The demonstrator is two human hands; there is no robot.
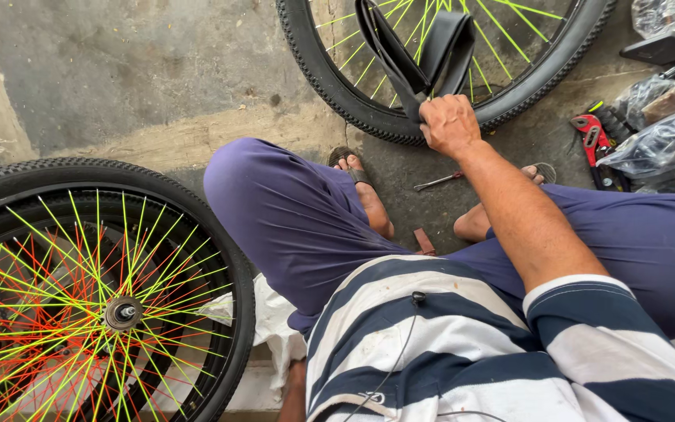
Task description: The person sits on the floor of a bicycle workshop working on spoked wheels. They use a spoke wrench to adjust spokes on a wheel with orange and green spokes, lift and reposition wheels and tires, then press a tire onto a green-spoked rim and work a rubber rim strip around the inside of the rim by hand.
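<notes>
My right hand [448,123] reaches forward and grips a black folded inner tube [423,55] that drapes over the bicycle wheel [337,82] lying on the floor ahead, with yellow-green spokes. My left hand is out of sight. A second bicycle wheel [111,305] with yellow-green and red spokes stands at my left, close to my left knee. I sit low, purple trousers and sandalled feet in the middle of the view.
A small metal tool [437,181] lies on the concrete floor between my feet. A red wrench [591,141] and plastic bags with parts [662,141] sit at the right. White cloth [271,320] lies beside the left wheel.
</notes>
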